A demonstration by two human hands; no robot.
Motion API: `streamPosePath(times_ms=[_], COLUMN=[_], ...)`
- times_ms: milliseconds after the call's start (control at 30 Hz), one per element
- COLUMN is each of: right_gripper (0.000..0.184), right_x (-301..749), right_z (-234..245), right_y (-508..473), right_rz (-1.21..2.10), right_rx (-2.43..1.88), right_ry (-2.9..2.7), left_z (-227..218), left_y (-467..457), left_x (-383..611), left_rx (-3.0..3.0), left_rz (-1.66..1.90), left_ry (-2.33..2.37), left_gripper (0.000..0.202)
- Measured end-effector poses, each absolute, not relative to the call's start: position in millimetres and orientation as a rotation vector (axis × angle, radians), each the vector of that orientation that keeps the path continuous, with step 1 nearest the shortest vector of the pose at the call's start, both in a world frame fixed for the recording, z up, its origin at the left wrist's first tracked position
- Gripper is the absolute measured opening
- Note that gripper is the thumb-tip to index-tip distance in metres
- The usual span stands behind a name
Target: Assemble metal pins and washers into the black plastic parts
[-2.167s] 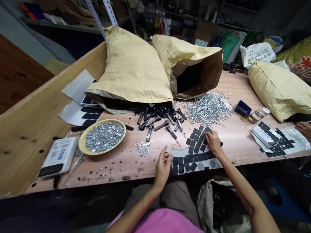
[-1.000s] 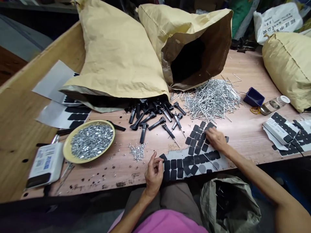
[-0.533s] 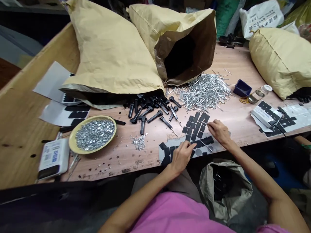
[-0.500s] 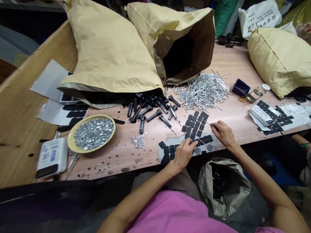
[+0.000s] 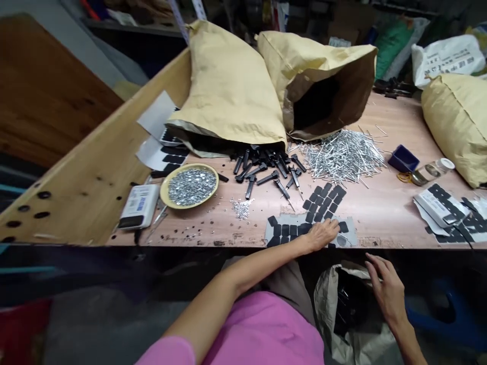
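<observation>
My left hand point(image 5: 322, 234) lies over the right part of a pale backing sheet point(image 5: 350, 238) at the table's front edge. Its fingers are bunched together beside a black pad point(image 5: 343, 226); whatever they hold, if anything, is hidden. More black pads point(image 5: 285, 230) stick to the sheet in rows, and another group of black pads point(image 5: 323, 200) sits just behind. Below the table edge, my right hand point(image 5: 386, 289) hangs beside and above an open paper sack point(image 5: 327, 299) with dark pieces inside. Its fingers are stretched out and nothing shows in them.
A yellow bowl point(image 5: 163, 195) of small metal pieces stands left, near a white box point(image 5: 139, 207). Black plastic parts point(image 5: 268, 176) and a heap of metal rods point(image 5: 344, 157) lie before large paper sacks point(image 5: 236, 91). At right are a blue tray point(image 5: 404, 158) and a jar point(image 5: 431, 171).
My right hand has let go of the thin rod and moved from the table down over the sack. My left hand has shifted right along the sheet. The view has swung left.
</observation>
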State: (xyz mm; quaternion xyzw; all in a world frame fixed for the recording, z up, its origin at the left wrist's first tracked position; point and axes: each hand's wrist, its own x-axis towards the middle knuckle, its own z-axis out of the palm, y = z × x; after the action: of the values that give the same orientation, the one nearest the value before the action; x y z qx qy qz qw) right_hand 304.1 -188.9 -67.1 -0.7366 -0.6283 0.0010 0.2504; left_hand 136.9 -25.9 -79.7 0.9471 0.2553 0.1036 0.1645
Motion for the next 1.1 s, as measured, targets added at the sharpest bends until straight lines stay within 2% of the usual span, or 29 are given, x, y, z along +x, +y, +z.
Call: streamPosePath(times_ms=[167,300,433,533,600,767,900,1000,1100], right_gripper=[0.036,0.038,0.042,0.034,0.031,0.020,0.026,0.026,0.031], right_x=[266.2,253.9,254.6,239.5,219.3,183.1,191.0,199.3,192.9], right_z=[-62.2,-47.9,-14.4,-15.1,-33.7,-76.4,-56.9,-37.1,-29.2], right_y=[-103.5,-39.4,40.0,78.8,83.5,66.2,47.9,30.7,15.1], right_rz=[0.059,0.139,-0.068,-0.162,-0.018,0.012,-0.088,-0.150,-0.060], right_rx=[-1.654,-1.550,-1.659,-1.823,-1.958,-1.955,-1.781,-1.387,-0.897], right_ry=[-1.978,-2.058,-1.824,-1.793,-1.997,-2.135,-2.127,-2.368,-2.668], left_z=[-68.0,-64.8,-66.0,-66.2,-67.4,-72.6,-63.8,-57.4,-57.9], left_y=[-13.9,6.1,22.4,22.5,17.7,7.0,6.9,6.4,-4.2], left_x=[117.5,92.8,64.9,40.5,24.9,1.3,-7.5,-19.0,-33.2], left_rx=[2.758,2.496,2.005,1.659,1.457,0.886,0.469,0.265,0.239], left_rz=[0.442,0.740,0.998,1.160,1.228,0.961,0.810,0.660,0.503], left_ry=[0.707,0.938,1.222,1.323,1.326,1.139,0.985,0.854,0.674], left_gripper=[0.023,0.023,0.045,0.045,0.042,0.039,0.036,0.043,0.047])
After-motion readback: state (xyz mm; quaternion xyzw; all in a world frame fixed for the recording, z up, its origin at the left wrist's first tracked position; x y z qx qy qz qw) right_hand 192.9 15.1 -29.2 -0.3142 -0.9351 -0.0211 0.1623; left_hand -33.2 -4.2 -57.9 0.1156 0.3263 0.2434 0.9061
